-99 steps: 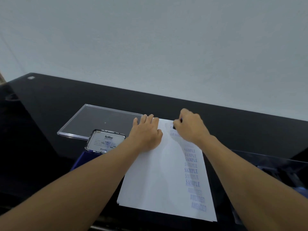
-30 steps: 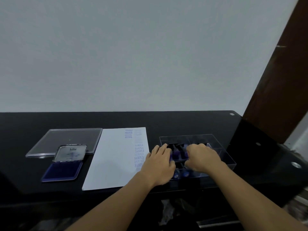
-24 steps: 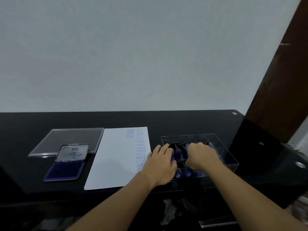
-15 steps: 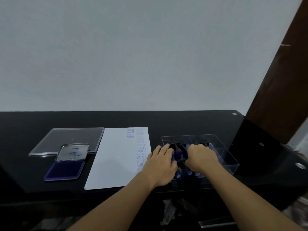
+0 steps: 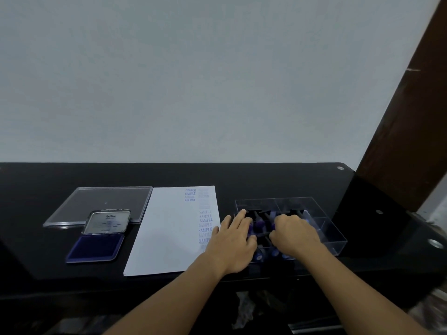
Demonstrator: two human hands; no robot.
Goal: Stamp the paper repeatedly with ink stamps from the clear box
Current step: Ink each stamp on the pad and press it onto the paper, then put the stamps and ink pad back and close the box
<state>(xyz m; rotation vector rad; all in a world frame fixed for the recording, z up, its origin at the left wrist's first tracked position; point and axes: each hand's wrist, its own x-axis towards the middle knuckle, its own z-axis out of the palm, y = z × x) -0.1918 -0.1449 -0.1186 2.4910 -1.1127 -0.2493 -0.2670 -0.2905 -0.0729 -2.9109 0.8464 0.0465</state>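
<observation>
On the paper [image 5: 169, 233], "FRAGILE", "AIR MAIL" and — along its right edge — "SAMPLE" are stamped; "Artline" is printed on the ink-pad lid [image 5: 107, 222].

Kinda jamming up the left half of the clear box [image 5: 339, 246] with stamps [image 5: 259, 223], left hand [image 5: 232, 245], right hand [image 5: 295, 235]; leaving its right compartments [image 5: 325, 227] reachable, plus table [image 5: 266, 180] lying open behind the paper [image 5: 169, 233].

One head-worn view faces forward and down over the black table [image 5: 266, 180]; clear box [image 5: 335, 235] near.
</observation>
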